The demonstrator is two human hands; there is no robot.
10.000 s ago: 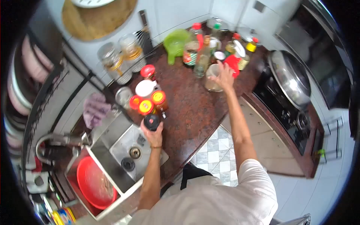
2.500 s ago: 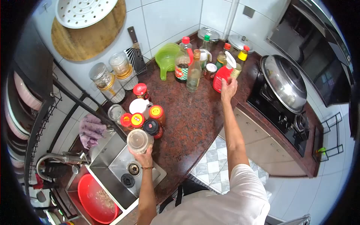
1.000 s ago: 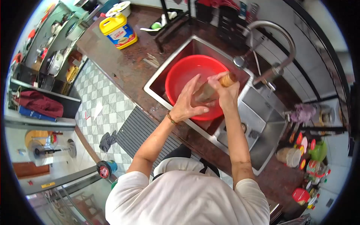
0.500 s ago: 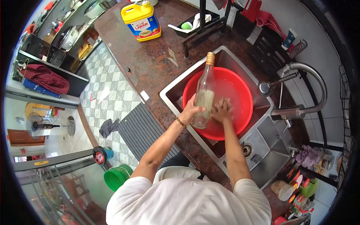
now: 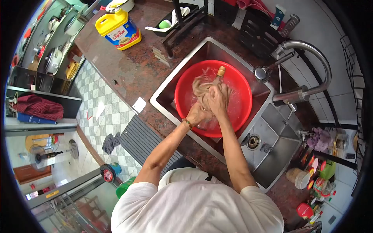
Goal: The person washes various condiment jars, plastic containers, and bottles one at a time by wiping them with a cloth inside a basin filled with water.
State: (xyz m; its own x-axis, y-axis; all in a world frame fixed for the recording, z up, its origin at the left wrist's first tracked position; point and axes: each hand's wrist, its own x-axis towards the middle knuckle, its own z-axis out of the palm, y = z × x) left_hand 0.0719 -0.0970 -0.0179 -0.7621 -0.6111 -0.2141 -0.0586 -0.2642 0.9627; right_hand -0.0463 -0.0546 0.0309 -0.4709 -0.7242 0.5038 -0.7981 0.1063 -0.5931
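A glass bottle with a gold cap (image 5: 221, 71) lies tilted inside a red basin (image 5: 179, 101) of water set in the sink. My left hand (image 5: 197, 113) is closed around the bottle's lower end. A soaked brownish cloth (image 5: 201, 86) is draped over the bottle's body. My right hand (image 5: 218, 98) grips that cloth and presses it against the glass. Most of the bottle is hidden beneath the cloth and my hands; only its neck and cap show plainly.
The steel sink (image 5: 157, 97) surrounds the basin, with a curved tap (image 5: 325, 68) on the right. A yellow detergent jug (image 5: 119, 30) stands on the counter at upper left. Beside it, a black tray (image 5: 159, 33) holds white spoons and something green.
The bottle has gone from upright above the basin down into it. My right hand has come up from the water with the cloth, now against the bottle. The view has shifted slightly.
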